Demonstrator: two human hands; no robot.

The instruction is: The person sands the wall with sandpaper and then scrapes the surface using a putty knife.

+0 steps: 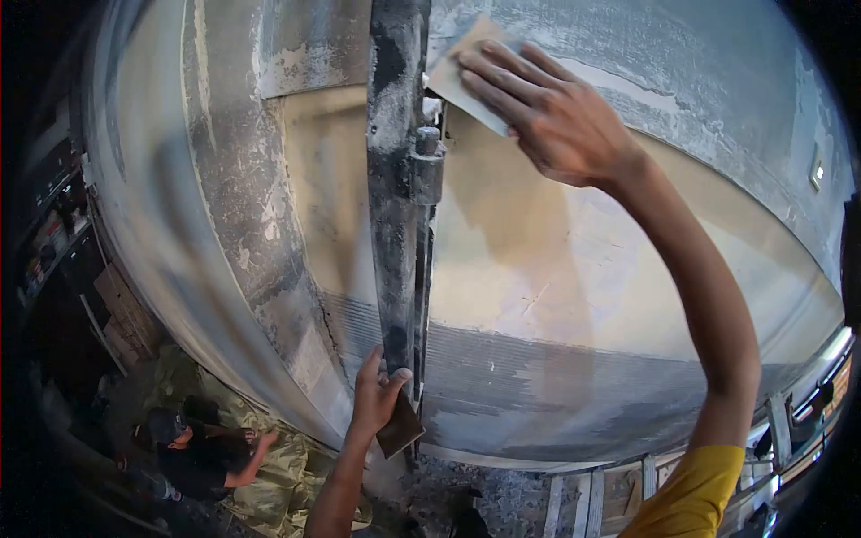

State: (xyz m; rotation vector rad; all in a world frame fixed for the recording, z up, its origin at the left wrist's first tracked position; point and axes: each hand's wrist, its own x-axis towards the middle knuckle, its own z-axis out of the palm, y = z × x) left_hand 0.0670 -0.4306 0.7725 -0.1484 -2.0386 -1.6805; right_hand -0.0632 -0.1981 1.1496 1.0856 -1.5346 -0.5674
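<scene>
Right grip (pixel 556 117) lies flat and open over a pale sheet (pixel 451 73) against the wall (pixel 529 242); left grip (pixel 378 393) is closed on a brown piece (pixel 401 434) low by the dark post (pixel 391 215). That post rises beside the sheet. Below left, a person (pixel 197 457) sits near yellowish sheeting (pixel 285 484). My right arm arches high; my left forearm slants upward.

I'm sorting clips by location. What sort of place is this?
Likely a repair workshop, perhaps for vehicle bodies: the right hand lies over what looks like sandpaper against a large, patchy, scuffed panel, and crumpled sheeting lies at the picture's lower left.
</scene>
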